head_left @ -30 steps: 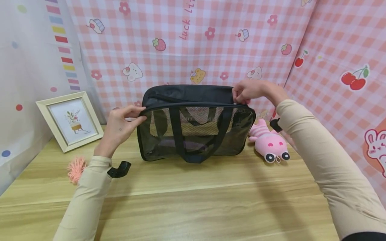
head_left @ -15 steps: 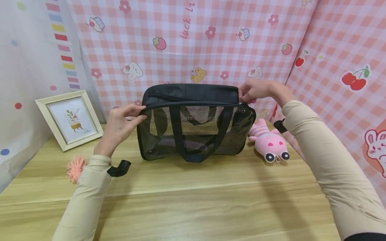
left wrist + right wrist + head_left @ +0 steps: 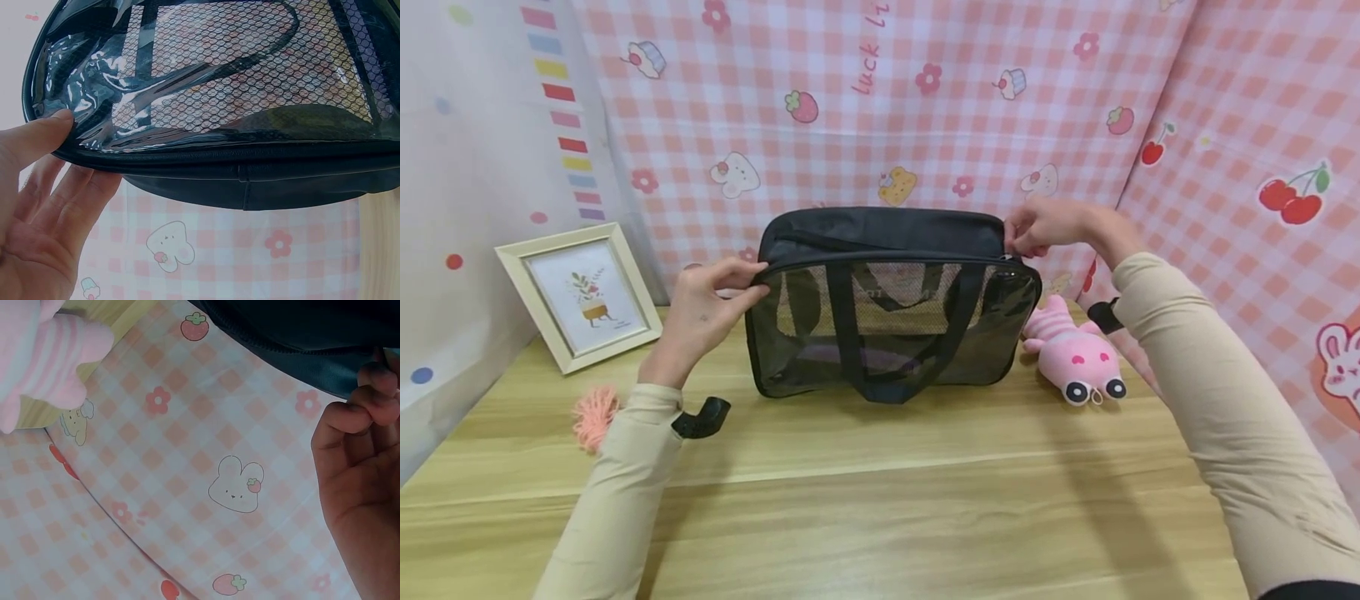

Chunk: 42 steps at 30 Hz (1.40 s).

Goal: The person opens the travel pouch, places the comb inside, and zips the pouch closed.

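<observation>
A black see-through bag (image 3: pixel 790 358) with a mesh panel and dark straps stands upright on the table. My left hand (image 3: pixel 700 312) pinches its upper left corner; in the left wrist view the thumb (image 3: pixel 47 134) lies on the clear plastic and the fingers lie behind the edge. At the top right of the bag, my right hand (image 3: pixel 1045 227) has its fingers curled at the zipper line. In the right wrist view its fingertips (image 3: pixel 375 403) pinch at the zipper (image 3: pixel 300 351), apparently on the zipper pull, which the fingers mostly hide. A purplish shape shows dimly through the bag's front.
A pink plush toy (image 3: pixel 1075 358) with big eyes lies just right of the bag. At the left stand a cream picture frame (image 3: pixel 580 296) and, nearer, a peach yarn tassel (image 3: pixel 595 418). Patterned cloth hangs close behind the wooden table (image 3: pixel 880 483).
My right hand has slid to the right along the top of the bag, toward its right corner. The left hand keeps its hold on the left corner, and the bag stays in place.
</observation>
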Motion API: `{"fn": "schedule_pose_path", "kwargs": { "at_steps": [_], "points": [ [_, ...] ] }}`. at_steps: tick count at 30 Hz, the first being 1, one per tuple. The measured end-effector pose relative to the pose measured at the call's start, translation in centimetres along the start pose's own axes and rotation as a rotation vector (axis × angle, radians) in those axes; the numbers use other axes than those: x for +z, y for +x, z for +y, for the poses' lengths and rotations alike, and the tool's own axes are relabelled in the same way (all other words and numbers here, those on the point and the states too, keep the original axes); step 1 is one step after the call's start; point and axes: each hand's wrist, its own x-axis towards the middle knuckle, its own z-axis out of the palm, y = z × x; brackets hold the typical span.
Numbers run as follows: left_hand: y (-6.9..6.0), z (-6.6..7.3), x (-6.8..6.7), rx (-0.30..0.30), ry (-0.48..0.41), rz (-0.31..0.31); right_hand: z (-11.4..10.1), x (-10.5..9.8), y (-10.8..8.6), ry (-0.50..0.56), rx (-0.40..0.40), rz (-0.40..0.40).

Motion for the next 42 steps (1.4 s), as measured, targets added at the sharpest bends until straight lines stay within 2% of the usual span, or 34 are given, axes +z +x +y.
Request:
{"fn": "schedule_pose_path", "kwargs": {
  "at_steps": [15, 21, 26, 35, 42],
  "points": [
    [0.1, 0.0, 0.3, -0.008, 0.031, -0.011, 1.8, -0.2, -1.3, 0.038, 0.004, 0.013],
    [0.1, 0.2, 0.0, -0.021, 0.040, -0.015, 3.8, 0.2, -1.9, -0.045, 0.075, -0.018],
    [0.2, 0.2, 0.0, -0.013, 0.042, -0.024, 5.5, 1.1, -2.4, 0.003, 0.115, -0.040],
    [0.0, 0.2, -0.3, -0.022, 0.046, 0.001, 5.3, 1.3, -2.0, 0.006, 0.108, -0.029],
    [0.1, 0.2, -0.1, 0.000, 0.045, -0.007, 6.5, 2.7, -1.9, 0.021, 0.110, -0.022]
  ]
}}
